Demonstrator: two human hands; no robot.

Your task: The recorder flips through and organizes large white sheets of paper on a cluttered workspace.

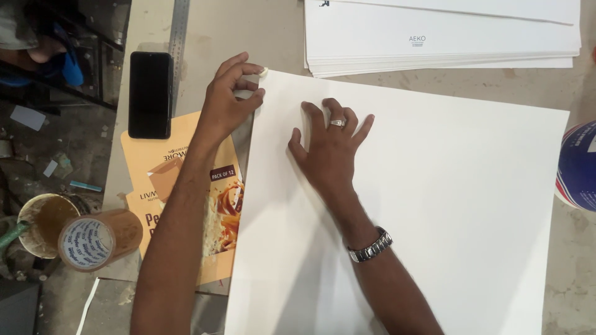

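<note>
A large white sheet point(434, 205) lies flat on the table, slightly skewed, plain and unmarked, its top-left corner curling up a little.

Bright, even light; soft shadows.

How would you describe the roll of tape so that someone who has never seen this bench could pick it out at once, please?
Start from the large white sheet that fills the worktable, then move left past the orange printed carton flat. At the table's lower left edge lies the roll of brown tape, next to a grimy round pot. Its cardboard core with a white printed inner face sets it apart.
</note>
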